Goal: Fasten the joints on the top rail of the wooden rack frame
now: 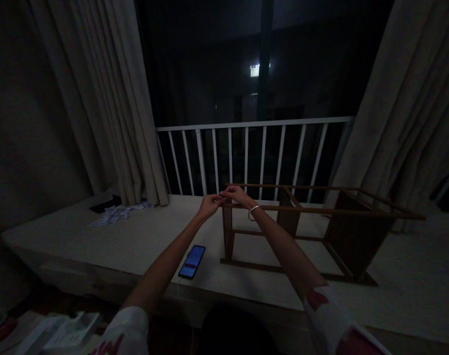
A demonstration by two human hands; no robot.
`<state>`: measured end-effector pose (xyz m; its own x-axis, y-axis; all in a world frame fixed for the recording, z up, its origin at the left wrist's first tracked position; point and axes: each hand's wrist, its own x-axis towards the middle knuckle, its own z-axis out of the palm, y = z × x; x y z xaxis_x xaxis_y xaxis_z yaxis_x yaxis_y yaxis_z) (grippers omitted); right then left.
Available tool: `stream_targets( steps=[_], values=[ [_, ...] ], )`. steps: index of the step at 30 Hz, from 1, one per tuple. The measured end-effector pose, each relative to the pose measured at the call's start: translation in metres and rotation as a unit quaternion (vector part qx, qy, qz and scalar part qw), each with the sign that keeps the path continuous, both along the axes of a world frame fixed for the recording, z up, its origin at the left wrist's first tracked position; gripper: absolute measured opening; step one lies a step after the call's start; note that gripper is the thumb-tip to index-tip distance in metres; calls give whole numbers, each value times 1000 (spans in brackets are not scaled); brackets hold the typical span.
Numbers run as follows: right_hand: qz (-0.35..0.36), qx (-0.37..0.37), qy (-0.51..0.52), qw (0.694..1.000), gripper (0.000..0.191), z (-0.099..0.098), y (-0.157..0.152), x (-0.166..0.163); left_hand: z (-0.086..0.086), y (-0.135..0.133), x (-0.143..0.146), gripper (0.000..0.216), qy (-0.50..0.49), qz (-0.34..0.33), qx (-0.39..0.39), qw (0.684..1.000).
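Observation:
A brown wooden frame (320, 212), like an open shelf or small table lying on its side, rests on a pale raised platform (98, 241). Both my hands meet at the frame's top left corner. My left hand (209, 204) is closed in a pinch beside the corner post. My right hand (238, 195), with a silver bangle on the wrist, has its fingers pressed together at the same corner. Whatever small part they hold is too dark and tiny to name.
A lit phone (192, 261) lies on the platform near its front edge, below my left arm. Crumpled wrappers (117, 213) lie at the back left by a curtain (124, 123). A white railing (254, 148) stands behind. Papers (57, 333) lie at lower left.

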<state>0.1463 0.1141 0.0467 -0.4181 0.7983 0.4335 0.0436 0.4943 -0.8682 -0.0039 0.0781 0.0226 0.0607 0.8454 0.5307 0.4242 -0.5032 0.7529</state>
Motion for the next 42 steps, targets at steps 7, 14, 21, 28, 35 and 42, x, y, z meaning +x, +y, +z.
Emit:
stream_targets(
  steps=[7, 14, 21, 28, 35, 42],
  values=[
    [-15, -7, 1, 1000, 34, -1, 4, -2, 9, -4, 0, 27, 43, -16, 11, 999],
    [-25, -12, 20, 999, 34, -3, 5, -12, 3, 1, 0, 30, -13, -10, -5, 1000],
    [-20, -4, 12, 1000, 37, -2, -3, -6, 0, 0, 4, 30, -76, -32, -12, 997],
    [37, -5, -11, 999, 39, 3, -8, -5, -4, 3, 5, 29, -105, -39, -23, 993],
    [115, -10, -11, 993, 37, 6, -9, 1, -1, -1, 6, 29, -131, -31, -48, 990],
    [158, -43, -27, 986, 34, 5, -6, 2, 1, -3, 2, 36, -127, -36, -80, 988]
  ],
)
